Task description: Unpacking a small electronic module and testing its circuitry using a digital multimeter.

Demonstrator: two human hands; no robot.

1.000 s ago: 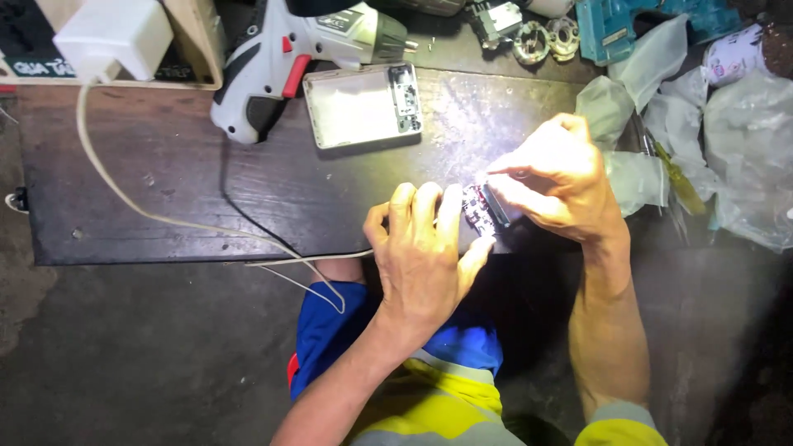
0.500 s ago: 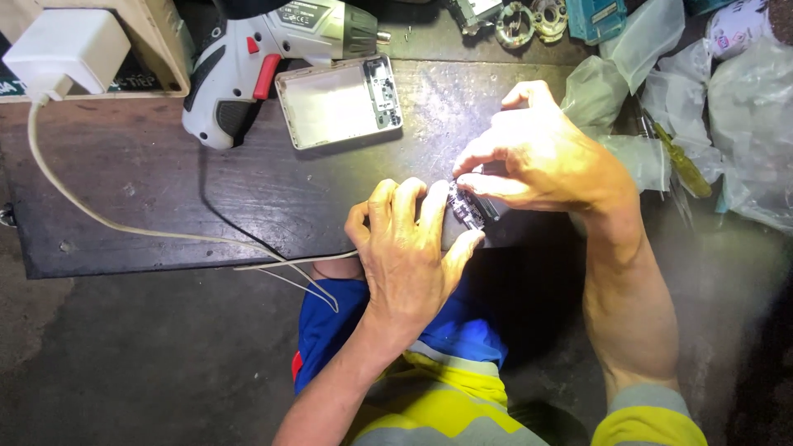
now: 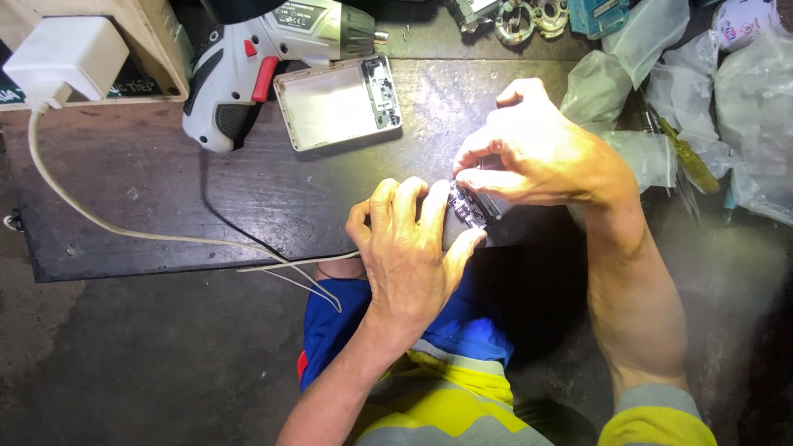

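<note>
Small dark gadget [image 3: 469, 206], its exposed innards catching the light, sits pinched between your two hands at the near edge of the dark wooden board [image 3: 165, 206], toward its right end. Your left hand [image 3: 409, 248] wraps it from below, fingers curled over its left side and thumb pressed against its near edge. Your right hand [image 3: 537, 153] comes in from above, thumb and fingertips closed on the gadget's upper right part; what they grip there is too small to tell.

Farther back on the board lies an open grey casing shell [image 3: 337, 103], hollow side up, and just beside it at the far edge a white cordless screwdriver [image 3: 264, 58] with a red trigger rests on its side. A white power adapter [image 3: 62, 58] sits at the far left corner, its pale cable [image 3: 107, 227] trailing across the board toward your knees. Crumpled clear plastic bags [image 3: 661, 83] crowd the right end, with a yellow-handled screwdriver [image 3: 686, 157] among them.
</note>
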